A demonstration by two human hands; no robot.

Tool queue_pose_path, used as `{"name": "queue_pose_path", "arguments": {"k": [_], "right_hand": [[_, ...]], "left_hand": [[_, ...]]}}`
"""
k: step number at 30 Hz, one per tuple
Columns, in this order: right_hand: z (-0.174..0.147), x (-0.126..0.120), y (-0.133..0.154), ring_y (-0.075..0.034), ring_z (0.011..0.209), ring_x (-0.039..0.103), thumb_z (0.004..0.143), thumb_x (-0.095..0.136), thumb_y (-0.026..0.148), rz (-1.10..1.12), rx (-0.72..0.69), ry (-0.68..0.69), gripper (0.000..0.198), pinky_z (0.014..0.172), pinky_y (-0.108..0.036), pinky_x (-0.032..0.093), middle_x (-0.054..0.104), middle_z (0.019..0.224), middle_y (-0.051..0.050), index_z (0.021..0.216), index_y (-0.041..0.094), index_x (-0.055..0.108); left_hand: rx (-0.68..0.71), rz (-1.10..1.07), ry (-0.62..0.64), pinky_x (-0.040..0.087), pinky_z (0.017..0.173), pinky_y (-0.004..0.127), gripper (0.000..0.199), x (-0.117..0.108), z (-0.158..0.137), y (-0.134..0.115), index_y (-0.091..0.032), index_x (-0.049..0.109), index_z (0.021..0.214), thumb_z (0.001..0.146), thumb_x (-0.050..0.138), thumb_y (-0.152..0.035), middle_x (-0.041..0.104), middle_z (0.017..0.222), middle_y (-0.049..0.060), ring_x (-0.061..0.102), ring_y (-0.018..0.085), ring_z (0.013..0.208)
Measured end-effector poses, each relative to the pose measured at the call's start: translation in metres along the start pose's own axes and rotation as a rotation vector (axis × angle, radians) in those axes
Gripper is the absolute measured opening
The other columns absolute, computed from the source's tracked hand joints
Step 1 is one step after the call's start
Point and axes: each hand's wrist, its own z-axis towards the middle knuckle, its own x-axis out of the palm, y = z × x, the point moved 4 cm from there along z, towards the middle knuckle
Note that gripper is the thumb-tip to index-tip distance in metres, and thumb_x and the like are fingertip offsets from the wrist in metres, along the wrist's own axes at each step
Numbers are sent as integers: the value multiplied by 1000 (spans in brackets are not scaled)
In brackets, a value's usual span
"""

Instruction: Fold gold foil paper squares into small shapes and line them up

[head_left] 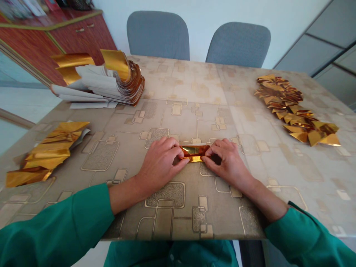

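At patterned surface (pixel 236 107), 2 chairs (pixel 158 35) along far edge, green sleeves (pixel 83 211) over near edge: paper stack (pixel 102 83) far L, gold folds (pixel 280 94) R, gold sheets (pixel 52 148) nearer L, all well apart from L hand (pixel 162 159) & R hand (pixel 226 159), fingers (pixel 175 151) pinched tight on ends of gold strip (pixel 195 150), ctr.
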Motion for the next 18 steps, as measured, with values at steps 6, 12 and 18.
{"name": "queue_pose_path", "arguments": {"k": [6,12,18], "right_hand": [[0,2,-2,-20,84,52,82,71,26,-8,23,-24,15,80,-35,30,63,81,-1,74,22,59],[0,1,-2,-20,83,52,86,67,28,1,27,-6,15,81,-36,29,64,82,-1,74,22,60],[1,2,1,-20,83,51,87,67,27,-35,50,-2,17,80,-36,28,63,80,-1,72,22,60]], "left_hand": [[-23,0,19,39,77,35,17,0,1,1,-19,63,76,84,74,-28,62,92,3,53,21,87],[-25,5,12,37,76,34,18,0,2,1,-19,62,75,84,74,-28,61,90,2,53,20,85],[-33,8,20,37,75,33,19,1,2,1,-19,61,74,82,76,-28,61,89,2,53,20,85]]}}
